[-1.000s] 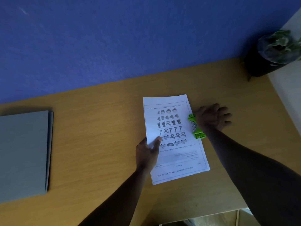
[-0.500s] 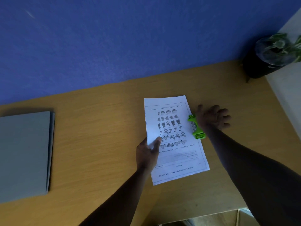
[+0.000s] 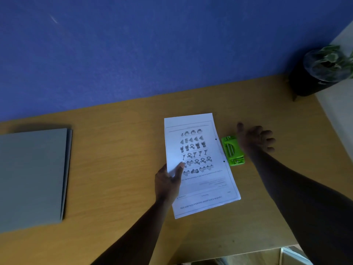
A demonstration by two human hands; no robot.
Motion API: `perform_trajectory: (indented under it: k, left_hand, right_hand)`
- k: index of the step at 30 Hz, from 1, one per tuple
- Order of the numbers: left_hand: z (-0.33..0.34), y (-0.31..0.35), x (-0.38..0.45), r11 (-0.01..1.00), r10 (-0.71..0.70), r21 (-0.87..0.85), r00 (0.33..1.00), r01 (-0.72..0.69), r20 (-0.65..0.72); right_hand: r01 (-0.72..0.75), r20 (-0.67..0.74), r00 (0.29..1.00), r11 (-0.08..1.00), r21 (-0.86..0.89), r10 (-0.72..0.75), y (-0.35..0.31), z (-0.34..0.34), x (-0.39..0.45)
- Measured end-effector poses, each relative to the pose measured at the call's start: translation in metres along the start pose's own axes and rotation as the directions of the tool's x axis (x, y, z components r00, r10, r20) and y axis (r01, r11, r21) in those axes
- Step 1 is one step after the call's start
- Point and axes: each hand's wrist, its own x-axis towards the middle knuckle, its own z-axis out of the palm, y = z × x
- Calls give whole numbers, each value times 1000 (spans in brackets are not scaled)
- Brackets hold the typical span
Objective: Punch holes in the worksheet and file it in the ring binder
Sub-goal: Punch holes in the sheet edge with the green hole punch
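Worksheet (image 3: 198, 165) lies mid-desk, light and floppy, two holes on its right edge. Your left hand (image 3: 168, 180) pinches its left edge; keep it there. Right hand (image 3: 254, 139) hovers relaxed, empty, beside the green punch (image 3: 233, 151). Binder (image 3: 32, 176) sits far left.

Punched worksheet (image 3: 198, 163) beside green punch (image 3: 232, 151)

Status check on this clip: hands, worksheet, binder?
Left hand pinching worksheet, two holes showing. Right hand open beside green punch. Binder closed, far left.
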Motion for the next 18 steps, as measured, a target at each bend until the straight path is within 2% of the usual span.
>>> perform_trajectory:
  k: [6, 9, 14, 18]
  left_hand:
    - [-27, -1, 9, 1000, 20, -17, 999, -21, -46]
    - [-42, -2, 14, 999, 32, 5, 998, -32, -56]
    - [-71, -4, 24, 997, 47, 62, 998, -43, -53]
    - [-92, -1, 27, 995, 58, 85, 997, -54, -46]
  right_hand:
    - [-49, -1, 999, 996, 75, 49, -3, -9, -3]
    - [-18, -52, 998, 997, 79, 22, -2, -9, -14]
    - [250, -169, 955, 968, 24, -243, -7, -10, -39]
    - [483, -189, 863, 875, 42, -468, -30, -15, -67]
